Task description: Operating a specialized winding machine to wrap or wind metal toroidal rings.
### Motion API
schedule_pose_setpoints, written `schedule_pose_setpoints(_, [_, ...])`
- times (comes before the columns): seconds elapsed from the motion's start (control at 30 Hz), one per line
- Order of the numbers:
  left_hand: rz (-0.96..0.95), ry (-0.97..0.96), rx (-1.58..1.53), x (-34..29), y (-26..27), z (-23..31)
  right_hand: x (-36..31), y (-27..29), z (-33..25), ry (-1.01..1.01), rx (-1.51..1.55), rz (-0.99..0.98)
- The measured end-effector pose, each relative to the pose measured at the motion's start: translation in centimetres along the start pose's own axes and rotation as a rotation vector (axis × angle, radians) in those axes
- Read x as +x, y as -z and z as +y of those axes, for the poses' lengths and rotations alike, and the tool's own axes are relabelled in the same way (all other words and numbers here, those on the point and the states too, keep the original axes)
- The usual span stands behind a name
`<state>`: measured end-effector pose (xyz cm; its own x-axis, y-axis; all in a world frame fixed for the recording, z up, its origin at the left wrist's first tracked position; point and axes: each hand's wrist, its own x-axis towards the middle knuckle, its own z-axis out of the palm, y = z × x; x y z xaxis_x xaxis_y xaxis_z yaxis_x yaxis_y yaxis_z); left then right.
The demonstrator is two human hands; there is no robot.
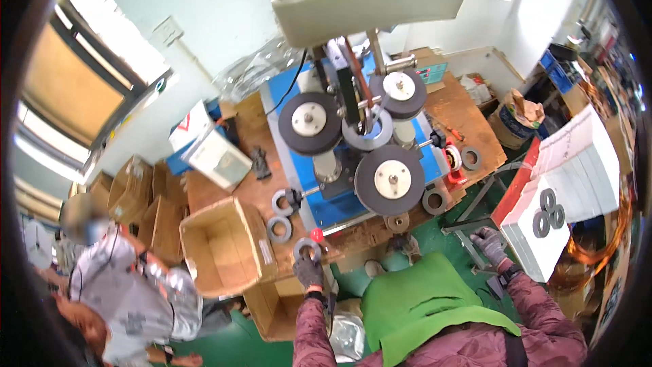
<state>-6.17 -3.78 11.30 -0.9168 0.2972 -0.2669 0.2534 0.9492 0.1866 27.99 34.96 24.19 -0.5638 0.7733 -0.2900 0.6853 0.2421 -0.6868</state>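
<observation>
The left hand [309,270], gloved, is closed on a grey ring-shaped core [305,249] at the near edge of the table [217,194], just beside a red knob [316,235]. Beyond it lie two more grey rings [279,229], and past those stands the blue winding machine [353,163] with three dark round wheels [389,179]. To the hand's left sits an open cardboard box [227,248]. The right hand [490,243], also gloved, rests with fingers curled loosely near the edge of a white stack of sheets [577,177]; whether it grips anything cannot be told. Three dark rings [549,213] lie on that stack, just beyond the hand.
</observation>
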Motion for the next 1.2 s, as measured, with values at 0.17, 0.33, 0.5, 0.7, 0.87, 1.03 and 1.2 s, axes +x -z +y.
schedule_pose_setpoints(0.17, [0.173,-0.235,0.024,1.2,-3.7,-1.9,-3.1,0.5,0.1,-0.140,-0.042,-0.003])
schedule_pose_setpoints(0.33, [0.181,-0.257,-0.033,2.0,-5.4,-1.7,-3.5,0.8,-1.8,-0.132,0.009,-0.083])
schedule_pose_setpoints(0.5, [0.140,-0.251,-0.003,2.5,-6.7,-2.5,-2.2,-0.5,-0.1,-0.009,-0.111,-0.143])
schedule_pose_setpoints(0.7, [0.249,-0.328,-0.023,3.2,-4.2,-0.3,-0.8,0.3,-0.4,0.008,-0.205,-0.235])
schedule_pose_setpoints(0.87, [-0.146,-0.288,-0.595,0.0,-0.3,-1.9,1.8,0.7,1.0,0.142,-0.223,-0.335])
schedule_pose_setpoints(1.03, [-0.346,0.252,-1.628,-12.1,5.6,4.6,4.4,-1.6,-1.5,0.389,-0.016,-0.653])
schedule_pose_setpoints(1.2, [-0.098,0.123,-1.072,-21.3,15.9,14.7,2.7,-4.7,-11.9,0.748,0.121,-1.053])
